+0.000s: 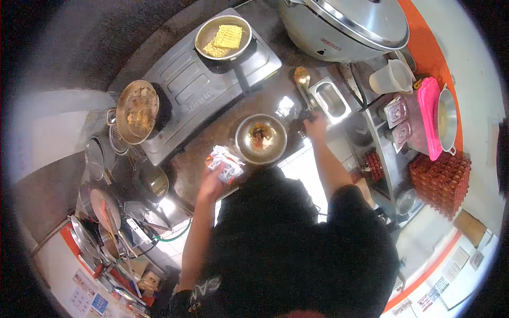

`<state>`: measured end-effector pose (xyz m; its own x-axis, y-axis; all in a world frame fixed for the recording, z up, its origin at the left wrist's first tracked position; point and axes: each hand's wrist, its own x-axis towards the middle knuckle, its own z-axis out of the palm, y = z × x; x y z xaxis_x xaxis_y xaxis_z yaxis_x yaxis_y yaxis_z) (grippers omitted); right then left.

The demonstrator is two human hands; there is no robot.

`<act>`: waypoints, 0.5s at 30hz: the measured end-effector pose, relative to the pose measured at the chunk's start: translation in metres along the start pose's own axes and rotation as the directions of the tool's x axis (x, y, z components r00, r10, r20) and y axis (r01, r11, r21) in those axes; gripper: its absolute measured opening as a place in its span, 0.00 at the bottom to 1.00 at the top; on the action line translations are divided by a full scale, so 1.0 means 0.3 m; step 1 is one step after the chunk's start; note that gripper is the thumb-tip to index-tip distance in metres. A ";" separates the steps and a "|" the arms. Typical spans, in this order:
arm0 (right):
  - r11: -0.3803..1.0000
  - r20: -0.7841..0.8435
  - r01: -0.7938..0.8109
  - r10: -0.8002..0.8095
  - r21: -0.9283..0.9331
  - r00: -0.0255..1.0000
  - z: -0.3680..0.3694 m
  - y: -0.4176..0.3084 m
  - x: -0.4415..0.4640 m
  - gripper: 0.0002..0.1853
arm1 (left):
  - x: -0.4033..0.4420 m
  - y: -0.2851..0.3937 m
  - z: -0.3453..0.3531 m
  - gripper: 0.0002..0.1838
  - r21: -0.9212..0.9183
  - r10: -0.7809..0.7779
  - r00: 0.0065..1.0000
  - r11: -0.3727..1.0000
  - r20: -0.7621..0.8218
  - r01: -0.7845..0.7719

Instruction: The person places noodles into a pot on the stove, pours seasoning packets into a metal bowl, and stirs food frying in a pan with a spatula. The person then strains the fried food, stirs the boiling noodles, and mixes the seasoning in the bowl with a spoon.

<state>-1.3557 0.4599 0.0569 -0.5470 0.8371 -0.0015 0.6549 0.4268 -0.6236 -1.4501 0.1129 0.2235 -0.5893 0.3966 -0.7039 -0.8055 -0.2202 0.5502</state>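
Note:
My left hand point(212, 183) is closed around crumpled white and red wrappers point(225, 163), just left of a metal bowl point(239, 139). Dark sauce and a pale dab point(260, 138) lie in the bottom of that bowl. My right hand point(316, 126) reaches to the counter's right side, its fingers curled by a dark object near the lower end of a ladle point(303, 79). What those fingers grip is hard to make out. Beside the ladle stands a rectangular steel container point(331, 100). Two yellow noodle blocks point(229, 37) lie in a pan point(200, 40) on the stove.
The silver stove point(185, 85) carries a second, browned pan point(139, 100) at its left. A large lidded cooker point(339, 32) stands at the back. Rightward are a plastic jug point(389, 78), a pink tub point(428, 114) and stacked egg trays point(440, 180). Several pots and lids point(101, 204) crowd the left.

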 end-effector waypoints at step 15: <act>0.900 -0.064 -0.336 0.331 -0.279 0.941 -0.027 -0.002 0.015 0.10 | 0.017 -0.037 -0.070 0.15 -0.028 0.015 0.999 0.999 -0.030 -0.016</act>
<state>-1.3545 0.4662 0.0636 -0.2645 0.9514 -0.1581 0.9183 0.1984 -0.3425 -1.4456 0.0988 0.2044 -0.6027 0.3664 -0.7088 -0.7976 -0.2509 0.5485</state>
